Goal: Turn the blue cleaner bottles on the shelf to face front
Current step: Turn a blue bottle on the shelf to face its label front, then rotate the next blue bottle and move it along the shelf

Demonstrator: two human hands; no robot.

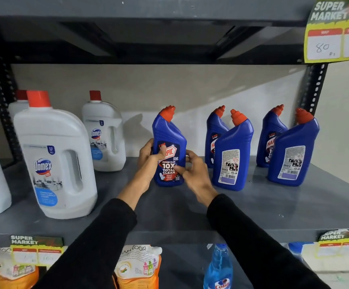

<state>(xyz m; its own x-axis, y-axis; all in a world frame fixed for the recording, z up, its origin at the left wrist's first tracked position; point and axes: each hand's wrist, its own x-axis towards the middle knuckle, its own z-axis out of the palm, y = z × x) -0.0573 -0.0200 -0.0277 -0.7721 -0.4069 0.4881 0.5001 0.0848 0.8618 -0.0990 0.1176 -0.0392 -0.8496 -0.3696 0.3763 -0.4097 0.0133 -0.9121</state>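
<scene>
Several blue cleaner bottles with red caps stand on the grey shelf [294, 205]. The leftmost blue bottle [170, 132] shows its front label. My left hand [149, 155] grips its left side with the thumb across the label. My right hand [192, 170] touches its lower right side with fingers apart. Two front bottles, one in the middle [232, 155] and one at the right [292, 153], show their white back labels. Behind them two more blue bottles [214, 132] [270, 132] show front labels, partly hidden.
Large white jugs with red caps stand at the left, the nearest [54, 161] close to my left arm, another [104, 132] further back. A yellow price tag [336, 32] hangs top right. Orange pouches [138, 265] and a light-blue spray bottle [218, 268] sit on the shelf below.
</scene>
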